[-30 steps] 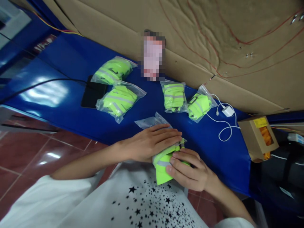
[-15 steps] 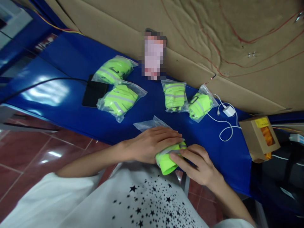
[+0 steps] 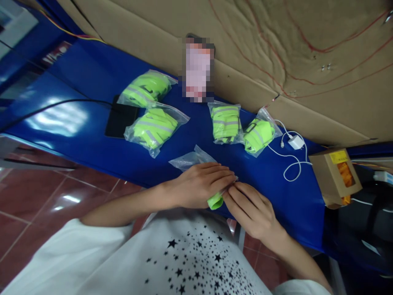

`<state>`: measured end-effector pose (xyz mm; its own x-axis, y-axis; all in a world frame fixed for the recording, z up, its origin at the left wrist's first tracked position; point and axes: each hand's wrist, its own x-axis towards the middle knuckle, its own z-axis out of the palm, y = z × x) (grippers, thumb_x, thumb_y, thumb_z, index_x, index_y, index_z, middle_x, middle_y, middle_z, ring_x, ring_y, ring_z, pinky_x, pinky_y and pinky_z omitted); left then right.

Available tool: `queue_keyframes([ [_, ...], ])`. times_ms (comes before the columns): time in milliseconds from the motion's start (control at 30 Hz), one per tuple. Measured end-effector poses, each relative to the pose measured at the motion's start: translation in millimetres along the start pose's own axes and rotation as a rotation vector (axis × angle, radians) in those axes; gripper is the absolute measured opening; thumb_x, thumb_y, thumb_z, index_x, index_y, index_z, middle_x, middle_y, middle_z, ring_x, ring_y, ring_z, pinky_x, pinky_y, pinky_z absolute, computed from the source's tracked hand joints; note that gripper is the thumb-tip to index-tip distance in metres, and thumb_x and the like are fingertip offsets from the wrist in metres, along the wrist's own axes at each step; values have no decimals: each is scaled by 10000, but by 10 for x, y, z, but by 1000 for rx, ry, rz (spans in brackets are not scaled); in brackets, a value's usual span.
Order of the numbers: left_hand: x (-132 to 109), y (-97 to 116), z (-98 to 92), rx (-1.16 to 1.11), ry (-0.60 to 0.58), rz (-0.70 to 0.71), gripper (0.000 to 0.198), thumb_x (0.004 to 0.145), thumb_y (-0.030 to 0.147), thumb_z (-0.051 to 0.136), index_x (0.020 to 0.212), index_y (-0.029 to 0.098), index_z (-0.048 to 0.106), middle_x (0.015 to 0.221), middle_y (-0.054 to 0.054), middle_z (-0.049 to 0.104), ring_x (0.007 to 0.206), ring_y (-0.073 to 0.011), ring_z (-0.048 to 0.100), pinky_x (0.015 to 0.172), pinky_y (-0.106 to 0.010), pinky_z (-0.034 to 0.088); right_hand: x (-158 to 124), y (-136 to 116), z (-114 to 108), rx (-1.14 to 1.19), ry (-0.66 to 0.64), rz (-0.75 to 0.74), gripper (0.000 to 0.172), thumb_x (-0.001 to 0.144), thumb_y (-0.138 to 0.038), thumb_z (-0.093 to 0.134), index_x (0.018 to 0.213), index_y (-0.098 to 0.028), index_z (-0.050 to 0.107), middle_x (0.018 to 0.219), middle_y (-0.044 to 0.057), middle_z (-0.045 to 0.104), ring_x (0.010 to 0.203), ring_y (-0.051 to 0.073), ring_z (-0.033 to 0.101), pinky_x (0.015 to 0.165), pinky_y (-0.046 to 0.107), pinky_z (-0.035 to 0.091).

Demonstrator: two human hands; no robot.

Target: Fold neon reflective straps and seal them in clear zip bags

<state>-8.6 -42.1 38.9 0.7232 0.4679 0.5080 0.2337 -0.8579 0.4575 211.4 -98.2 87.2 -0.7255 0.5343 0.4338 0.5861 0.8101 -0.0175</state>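
Observation:
My left hand [image 3: 198, 184] lies across a clear plastic bag [image 3: 186, 160], its fingers together and pressing the bag down at the table's front edge. From under those fingers sticks a rolled neon-yellow reflective strap [image 3: 215, 201], partly inside the bag; most of it is hidden by my hands. My right hand [image 3: 251, 209] pinches the bag's mouth beside the roll, fingertips close to those of my left hand. Further back lie several packed bags of the same neon fabric with grey stripes, among them one bag [image 3: 153, 128] at the left and another [image 3: 226, 123] in the middle.
A phone [image 3: 199, 69], blurred out, leans against the brown paper-covered board [image 3: 147, 37]. On the blue table [image 3: 76, 78] are a black flat device [image 3: 118, 123] with a cable and a white charger [image 3: 296, 142] with a looped cord. A cardboard box [image 3: 330, 176] stands at the right edge.
The neon roll now shows less, sitting deeper under my left hand and in the bag. My right fingers have moved up and left, closing at the bag's mouth.

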Motion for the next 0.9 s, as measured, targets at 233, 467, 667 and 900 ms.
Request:
queue_keyframes([
  [233, -16, 16, 73, 17, 112, -15, 357, 926, 128, 570, 1278, 80, 607, 1143, -158, 781, 1054, -267, 766, 935, -442, 653, -198, -130, 300, 132, 73, 156, 370, 971, -92, 594, 1324, -147, 693, 1172, 113, 765, 1203, 275, 692, 986, 424, 653],
  [467, 100, 44, 25, -578, 218, -478, 450, 813, 372, 857, 1179, 159, 704, 1066, -78, 808, 953, -203, 788, 865, -315, 656, -215, 79, 262, 364, 223, 420, 540, 962, -72, 645, 1450, -298, 604, 1329, 38, 715, 1192, 236, 690, 981, 466, 598],
  [667, 203, 96, -92, -1033, 108, -619, 427, 742, 239, 896, 1121, 120, 738, 1008, -65, 813, 875, -178, 782, 805, -255, 637, -60, 124, -159, 118, -36, 227, 448, 953, -421, 728, 1332, -189, 674, 1218, 73, 764, 1058, 254, 632, 931, 478, 425],
  [900, 231, 103, -37, -1239, 14, -698, 393, 780, 265, 855, 1137, 139, 746, 1052, -80, 808, 918, -190, 770, 804, -282, 612, -119, 144, -195, 317, -12, 257, 507, 892, -189, 798, 1368, -150, 626, 1183, 97, 748, 994, 195, 672, 858, 390, 505],
])
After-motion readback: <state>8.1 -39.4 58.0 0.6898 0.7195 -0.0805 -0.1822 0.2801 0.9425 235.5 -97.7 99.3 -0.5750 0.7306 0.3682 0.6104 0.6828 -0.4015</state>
